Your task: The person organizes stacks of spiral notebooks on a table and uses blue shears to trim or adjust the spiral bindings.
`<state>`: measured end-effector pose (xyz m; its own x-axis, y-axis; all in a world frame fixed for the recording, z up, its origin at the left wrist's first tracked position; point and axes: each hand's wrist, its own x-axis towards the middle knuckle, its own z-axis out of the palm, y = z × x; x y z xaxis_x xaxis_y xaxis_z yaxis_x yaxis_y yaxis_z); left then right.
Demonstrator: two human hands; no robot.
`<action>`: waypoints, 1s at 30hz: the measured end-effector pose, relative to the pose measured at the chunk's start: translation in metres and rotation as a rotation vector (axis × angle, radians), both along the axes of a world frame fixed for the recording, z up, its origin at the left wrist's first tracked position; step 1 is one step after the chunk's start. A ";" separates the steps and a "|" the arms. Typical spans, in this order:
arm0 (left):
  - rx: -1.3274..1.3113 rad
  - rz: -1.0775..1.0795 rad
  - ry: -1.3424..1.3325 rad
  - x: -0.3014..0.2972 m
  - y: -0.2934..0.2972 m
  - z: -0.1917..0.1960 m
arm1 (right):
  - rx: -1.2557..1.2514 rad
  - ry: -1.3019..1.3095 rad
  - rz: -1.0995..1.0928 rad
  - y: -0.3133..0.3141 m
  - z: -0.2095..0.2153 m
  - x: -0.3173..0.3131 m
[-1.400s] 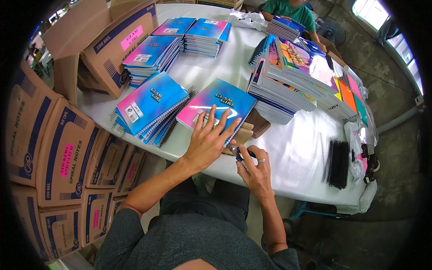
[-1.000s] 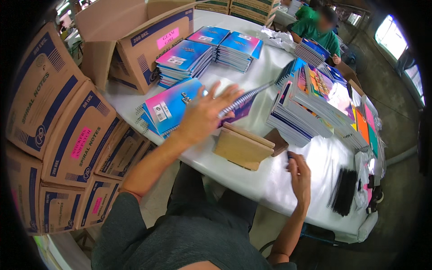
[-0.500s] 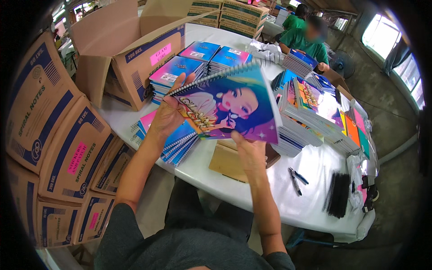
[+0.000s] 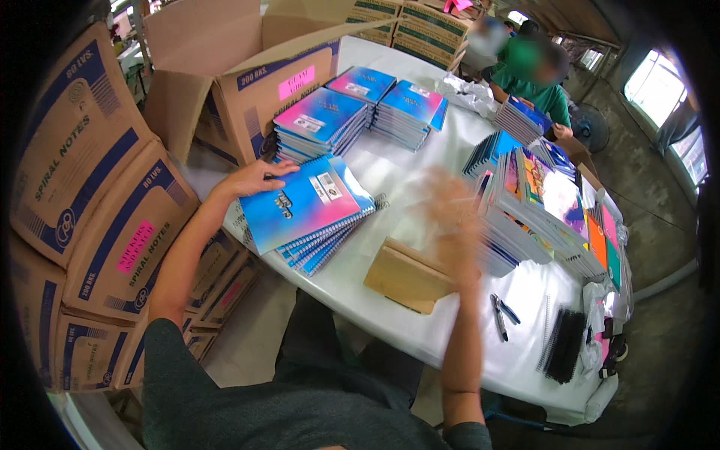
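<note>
My left hand (image 4: 251,180) lies flat, fingers spread, on the notebook stack (image 4: 304,214) running toward 4 o'clock; my blurred right hand (image 4: 450,225) seems open, empty.

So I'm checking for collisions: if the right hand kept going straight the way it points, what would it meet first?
The right hand is motion-blurred, fingers pointing up and away over the white table. Straight on, it would probably first meet the tall leaning stack of colourful notebooks just beyond it, though depth is unclear.
</note>
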<state>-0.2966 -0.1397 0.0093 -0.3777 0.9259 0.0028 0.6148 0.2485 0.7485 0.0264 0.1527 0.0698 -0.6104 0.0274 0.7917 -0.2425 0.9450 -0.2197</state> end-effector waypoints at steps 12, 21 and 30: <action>0.437 0.097 0.369 0.111 0.118 0.059 | -0.836 -0.441 -0.940 0.342 0.086 0.171; 0.664 -0.048 0.058 0.187 0.198 0.074 | -0.666 0.065 -0.638 0.183 0.115 0.147; 0.190 -0.183 -0.364 0.207 0.165 0.076 | -1.134 0.412 -0.096 0.025 -0.064 0.129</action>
<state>-0.0900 0.0254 0.0853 -0.2155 0.9735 0.0763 0.3241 -0.0024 0.9460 0.1550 0.1775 0.0060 -0.2754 0.8635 0.4225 -0.4285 0.2831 -0.8580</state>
